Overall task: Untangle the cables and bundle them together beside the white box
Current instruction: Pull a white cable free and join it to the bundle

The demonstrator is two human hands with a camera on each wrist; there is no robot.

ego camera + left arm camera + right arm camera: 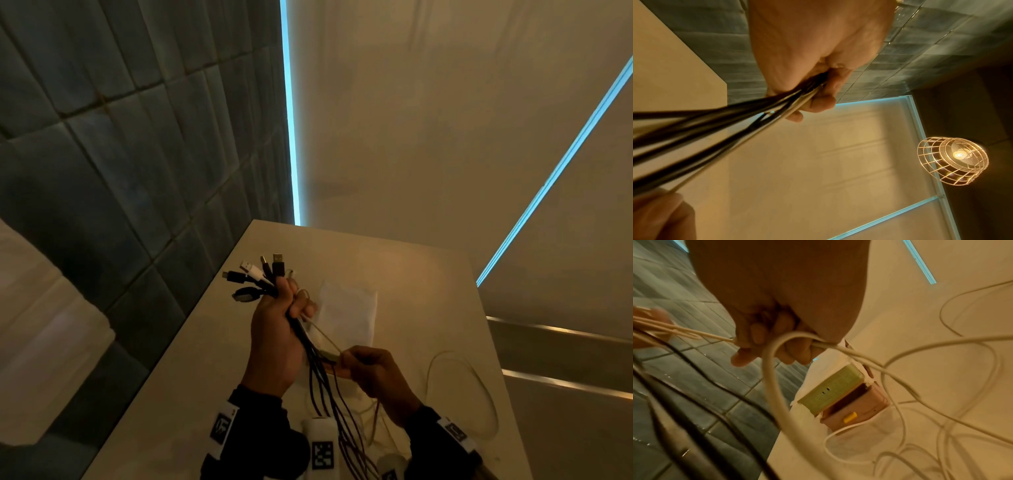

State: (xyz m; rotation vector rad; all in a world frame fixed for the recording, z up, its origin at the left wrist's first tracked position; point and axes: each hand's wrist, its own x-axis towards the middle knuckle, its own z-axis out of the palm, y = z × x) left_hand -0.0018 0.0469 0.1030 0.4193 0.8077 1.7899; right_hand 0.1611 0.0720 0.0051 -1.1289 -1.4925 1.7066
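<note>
My left hand is raised above the table and grips a bunch of black and white cables just below their plugs, which fan out above the fist. The left wrist view shows the dark cables running out of the curled fingers. My right hand sits lower and to the right, pinching a white cable that loops under its fingers. The white box lies on the table behind both hands; in the right wrist view the box shows a green and a pink side.
A loose white cable loops across the pale table at the right. Dark tiled wall stands at the left, and the table edge runs along it. A wire-caged lamp hangs overhead.
</note>
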